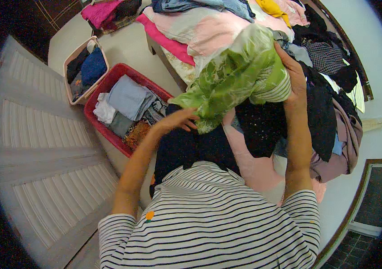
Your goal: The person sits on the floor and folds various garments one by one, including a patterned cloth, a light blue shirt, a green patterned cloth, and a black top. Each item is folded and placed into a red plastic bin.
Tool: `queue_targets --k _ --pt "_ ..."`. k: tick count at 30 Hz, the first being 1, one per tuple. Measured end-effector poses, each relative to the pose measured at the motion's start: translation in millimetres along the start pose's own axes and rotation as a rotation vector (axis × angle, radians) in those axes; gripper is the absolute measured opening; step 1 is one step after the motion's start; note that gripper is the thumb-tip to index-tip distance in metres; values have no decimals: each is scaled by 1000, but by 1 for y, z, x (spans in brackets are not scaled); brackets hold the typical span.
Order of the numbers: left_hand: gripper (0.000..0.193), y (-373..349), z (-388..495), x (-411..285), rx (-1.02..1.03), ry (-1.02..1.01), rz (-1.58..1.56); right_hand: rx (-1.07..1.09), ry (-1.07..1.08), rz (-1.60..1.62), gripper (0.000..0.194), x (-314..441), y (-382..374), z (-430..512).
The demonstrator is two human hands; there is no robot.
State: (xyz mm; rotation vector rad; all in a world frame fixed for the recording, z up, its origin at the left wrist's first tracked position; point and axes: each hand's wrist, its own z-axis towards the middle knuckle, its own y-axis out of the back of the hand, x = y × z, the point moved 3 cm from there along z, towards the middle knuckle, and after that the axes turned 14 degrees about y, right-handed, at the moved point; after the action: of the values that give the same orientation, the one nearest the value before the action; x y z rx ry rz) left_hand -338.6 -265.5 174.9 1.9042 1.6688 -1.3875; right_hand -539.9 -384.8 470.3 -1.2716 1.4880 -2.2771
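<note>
A green cloth garment (234, 74) with pale, blurred patches and a white-striped part hangs in front of me. My right hand (293, 72) grips its right side, the fingers partly hidden by the cloth. Close to its lower left end is my left hand (179, 120), blurred, with fingers apart; whether they touch the cloth is unclear. Below and behind the garment lies a black cloth (261, 126) on pink and white bedding (254, 168).
Folded clothes fill a red plastic basket (91, 116) at left. Beyond it stands a pale basket (68, 79) holding dark clothes. Jeans (204, 5) and a yellow cloth (275, 11) lie on the bed; dark clothes (325, 60) are heaped at right. A louvred door (48, 131) borders the left.
</note>
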Motion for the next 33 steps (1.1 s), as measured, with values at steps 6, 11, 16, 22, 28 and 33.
queue_targets --k 6,11,16,22,28,33 --pt "45 -71 43 -43 -191 -295 -170 271 161 -93 45 25 -41 -8" --pt "12 -55 29 -140 -261 -370 124 46 266 -298 28 97 -41 -29" --pt "24 -38 -42 -293 -443 -593 524 -284 442 -533 25 239 -10 -75" --pt "28 -121 -63 -413 -232 -846 691 -9 643 -745 31 319 -90 -141" --pt "28 -90 -40 -404 -353 -820 413 401 1198 -1672 66 258 -159 -157" --pt "30 -76 -53 -310 -442 -907 -36 461 580 -860 21 112 -179 -36"
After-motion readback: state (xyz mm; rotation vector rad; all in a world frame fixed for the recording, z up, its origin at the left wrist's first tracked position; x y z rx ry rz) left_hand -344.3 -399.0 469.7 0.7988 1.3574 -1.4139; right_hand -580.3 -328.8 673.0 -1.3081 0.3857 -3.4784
